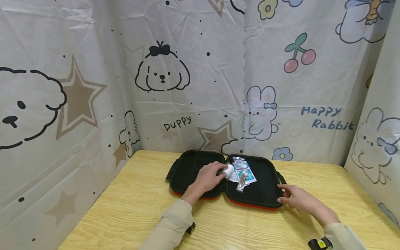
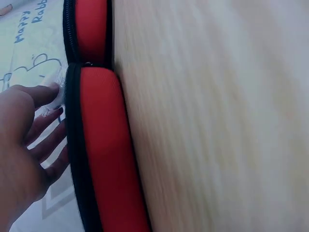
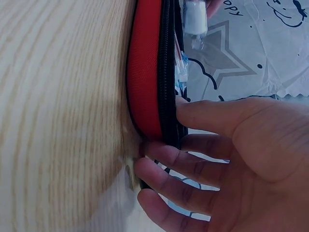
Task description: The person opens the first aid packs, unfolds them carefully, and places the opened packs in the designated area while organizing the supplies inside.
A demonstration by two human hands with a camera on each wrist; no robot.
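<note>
A black-lined zip case [image 1: 256,194] with a red outer shell [image 2: 104,130] lies spread open on the table. My left hand [image 1: 208,177] pinches a white bandage roll [image 1: 228,171] in clear wrap, over the case's hinge line. The wrapped roll [image 3: 196,19] also shows at the top of the right wrist view. At the case's right edge, my right hand [image 1: 297,197] holds the rim, thumb at the zip side and fingers around the outside. Inside the right half sit a blue-and-white packet [image 1: 246,172], a small tape roll [image 1: 239,162] and a clear packet of brownish sticks [image 1: 242,181].
The wooden table [image 1: 131,211] extends in front of the case and to both sides. Printed cloth [image 1: 175,104] hangs behind the table and along its sides. A black strap [image 1: 281,177] sticks out at the case's right edge, with another dark flap [image 1: 172,169] at the left.
</note>
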